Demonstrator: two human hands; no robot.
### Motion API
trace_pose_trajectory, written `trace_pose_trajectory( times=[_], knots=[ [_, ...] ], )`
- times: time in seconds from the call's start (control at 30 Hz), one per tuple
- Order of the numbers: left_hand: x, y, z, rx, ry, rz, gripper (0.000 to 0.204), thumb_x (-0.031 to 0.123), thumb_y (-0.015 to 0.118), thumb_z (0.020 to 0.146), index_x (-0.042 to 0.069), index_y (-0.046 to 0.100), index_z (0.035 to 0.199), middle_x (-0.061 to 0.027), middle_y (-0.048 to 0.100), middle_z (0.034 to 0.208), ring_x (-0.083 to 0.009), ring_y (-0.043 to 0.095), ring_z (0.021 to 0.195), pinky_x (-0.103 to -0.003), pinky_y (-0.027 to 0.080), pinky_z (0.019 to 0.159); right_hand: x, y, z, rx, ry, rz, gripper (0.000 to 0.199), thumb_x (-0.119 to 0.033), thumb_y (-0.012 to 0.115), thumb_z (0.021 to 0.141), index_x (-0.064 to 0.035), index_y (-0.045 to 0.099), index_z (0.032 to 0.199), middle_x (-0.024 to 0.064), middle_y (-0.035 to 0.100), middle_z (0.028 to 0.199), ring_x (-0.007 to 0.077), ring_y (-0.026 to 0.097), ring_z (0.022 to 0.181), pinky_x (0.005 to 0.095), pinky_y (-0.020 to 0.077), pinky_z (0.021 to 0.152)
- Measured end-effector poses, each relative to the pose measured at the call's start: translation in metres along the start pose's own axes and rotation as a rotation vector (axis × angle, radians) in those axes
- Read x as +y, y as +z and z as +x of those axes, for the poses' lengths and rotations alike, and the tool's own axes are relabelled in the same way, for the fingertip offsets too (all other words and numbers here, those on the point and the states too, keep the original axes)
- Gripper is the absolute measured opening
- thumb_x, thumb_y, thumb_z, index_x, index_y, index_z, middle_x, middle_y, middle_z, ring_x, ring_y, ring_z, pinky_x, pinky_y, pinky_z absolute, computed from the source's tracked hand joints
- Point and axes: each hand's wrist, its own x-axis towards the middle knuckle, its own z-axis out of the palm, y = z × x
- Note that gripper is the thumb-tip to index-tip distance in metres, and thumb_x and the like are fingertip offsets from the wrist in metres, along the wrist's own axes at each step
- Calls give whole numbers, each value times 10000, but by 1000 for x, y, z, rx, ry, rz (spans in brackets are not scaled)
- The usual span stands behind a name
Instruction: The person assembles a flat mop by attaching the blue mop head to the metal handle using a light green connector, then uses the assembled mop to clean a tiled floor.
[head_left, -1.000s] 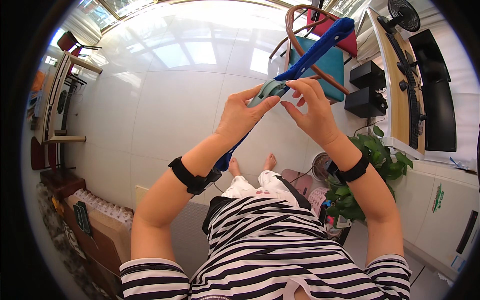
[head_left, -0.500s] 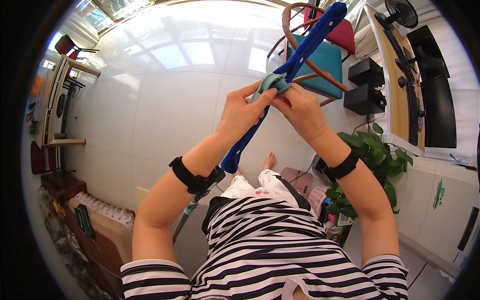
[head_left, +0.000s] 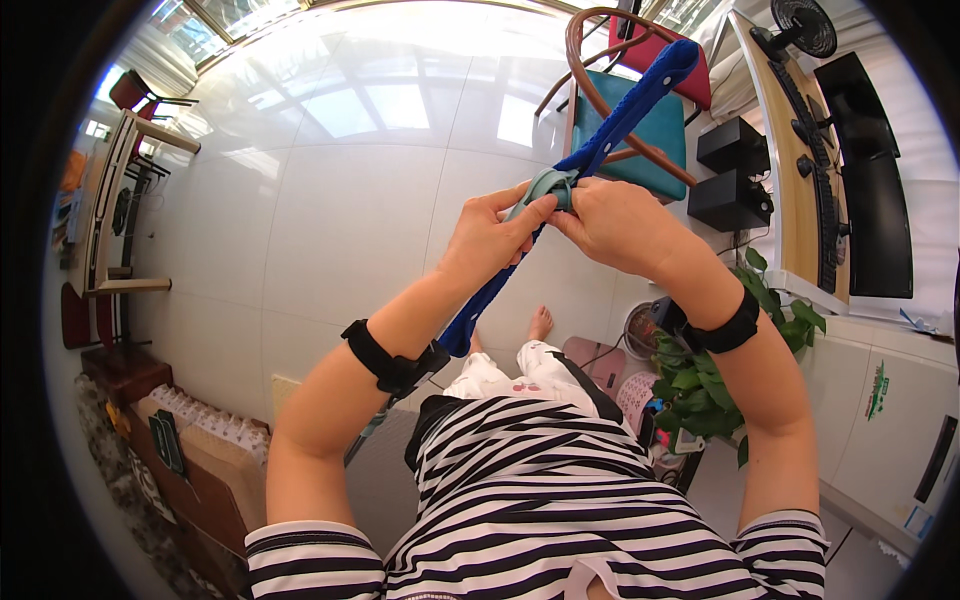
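In front of me, a long blue fabric mop pad [head_left: 640, 100] with white snaps along it slants from upper right to lower left. A grey-green plastic piece [head_left: 548, 184] sits round its middle. My left hand [head_left: 484, 232] is closed on this plastic piece, thumb on top, from the left side. From the right, my right hand [head_left: 618, 222] pinches the blue pad beside the plastic; its fingertips are partly hidden. The pad's lower end hangs beyond my left wrist.
Beyond the pad stands a wooden-armed chair [head_left: 640, 140] with a teal seat. A desk [head_left: 790, 210] with monitors and two black speakers [head_left: 730, 200] is at the right. Below it are a leafy plant [head_left: 700, 390] and a pink scale [head_left: 594, 362]. Cardboard [head_left: 200, 455] leans at lower left.
Both hands and the mop pad have come down slightly toward me. My right wrist has turned and its elbow has swung outward to the right.
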Motion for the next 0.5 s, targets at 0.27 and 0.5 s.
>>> trace_pose_trajectory(
  times=[0.27,0.5],
  knots=[
    [-4,-5,5,-28,-49,-49,348,291,587,812,81,579,1089,23,452,517,-37,392,423,-172,312,388,-9,-6,-1,81,102,-2,315,-311,586,760,0,541,746,144,561,755,290,575,682,364,459,600],
    [3,-2,8,-97,-142,-39,324,346,524,847,59,604,973,7,478,579,-51,425,466,-176,330,403,-1,-10,2,159,108,77,339,-315,629,721,-14,483,781,150,552,757,306,571,704,354,458,612]
  ],
)
